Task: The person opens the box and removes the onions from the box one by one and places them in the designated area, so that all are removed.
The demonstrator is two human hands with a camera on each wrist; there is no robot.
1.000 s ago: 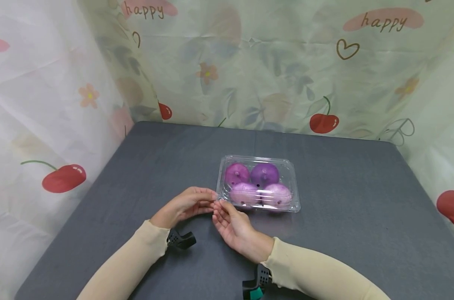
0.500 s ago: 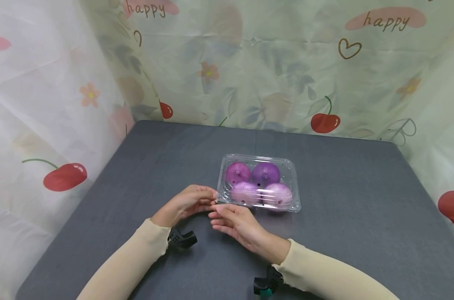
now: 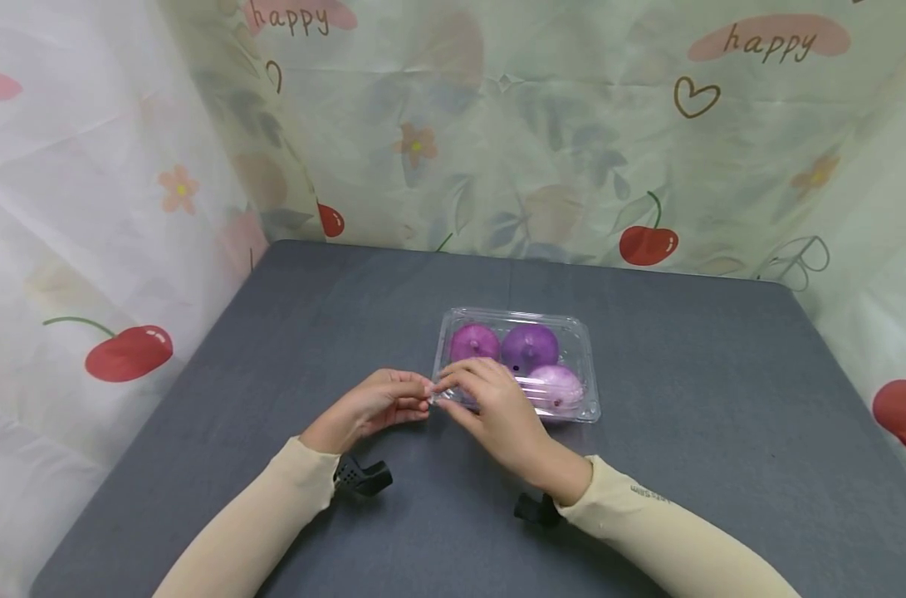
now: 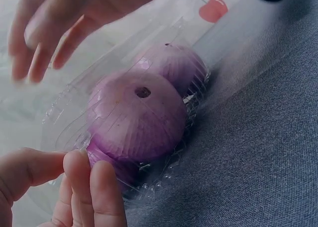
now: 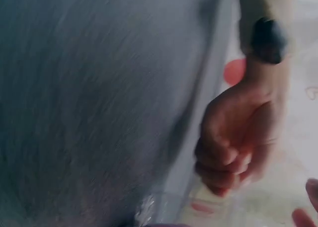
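The left hand (image 4: pixel 54 187) occupies the lower left corner, its fingertips (image 4: pixel 102 180) at the near corner of a clear plastic clamshell box (image 4: pixel 64 117). Directly above those fingertips, inside the box, sits a pale purple round fruit (image 4: pixel 136 120) with a dark hole in its top. A second purple fruit (image 4: pixel 176 65) lies beyond it, farther from the grip. The right hand (image 4: pixel 54 23) hovers above the box lid, fingers pointing down, blurred. The box rests on grey cloth (image 4: pixel 248 137), which extends to the right of the grip.
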